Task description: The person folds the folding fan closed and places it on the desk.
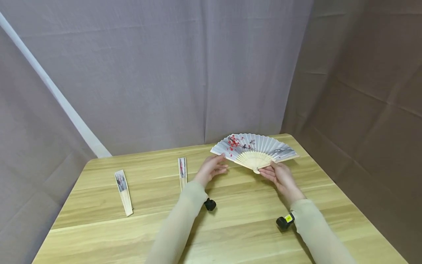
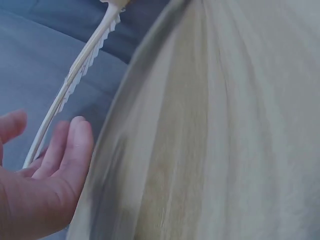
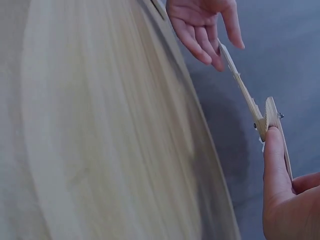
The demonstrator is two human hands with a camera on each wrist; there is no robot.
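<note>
An open paper fan (image 1: 254, 148) with red blossoms and bamboo ribs is held just above the far right part of the wooden table (image 1: 244, 223). My right hand (image 1: 279, 175) grips it at the pivot, thumb pressed on the end stick (image 3: 272, 117). My left hand (image 1: 212, 167) is at the fan's left edge with straight, relaxed fingers (image 2: 75, 142). The edge stick (image 2: 75, 70) runs between thumb and fingers, resting lightly against them. The right wrist view shows the fan edge-on (image 3: 245, 87) between the left hand (image 3: 200, 25) and the right hand (image 3: 280, 190).
Two folded fans lie on the table, one (image 1: 182, 171) near my left forearm and one (image 1: 123, 191) further left. Grey and brown cloth hangs behind and to the right of the table. The table edge (image 3: 205, 150) runs under the fan.
</note>
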